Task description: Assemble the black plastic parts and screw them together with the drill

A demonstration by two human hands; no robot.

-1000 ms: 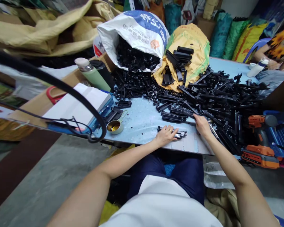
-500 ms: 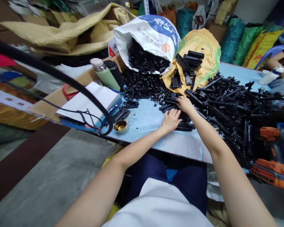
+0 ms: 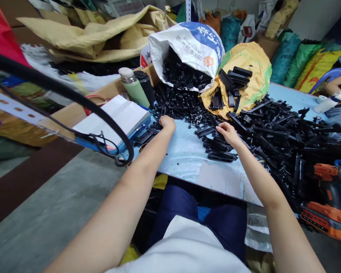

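"On the pale blue table [image 3: 184, 159], where were the hands?"

"The left hand [image 3: 167, 123] lay at the edge of the small black parts [image 3: 176, 104] — knuckles up, fingers curled under. Whether it gripped one could not be told. The right hand [image 3: 227, 132] rested on the flat black pieces [image 3: 220, 148] stacked near the table's middle, fingers bent down onto them; its hold could not be told either."

"And where did the parts sit?"

"The small ones spilled from the mouth of a tipped white sack [image 3: 187, 41] at the back of the table, running down to the left hand. The flat pieces lay under the right hand and just on the person's side of it."

"Around them?"

"A yellow sack [image 3: 250, 68] leaned beside the white one, comb-like black pieces [image 3: 230, 87] at its mouth. A heap of long black strips [image 3: 278, 125] covered the right side. A green flask [image 3: 134, 90] and a black flask [image 3: 146, 86] stood together left of the white sack, behind a white box [image 3: 118, 117]. An orange drill [image 3: 326, 197] lay at the right edge — and a black cable [image 3: 59, 89] arched across the left foreground. Another person's arm [image 3: 333, 88] showed at far right."
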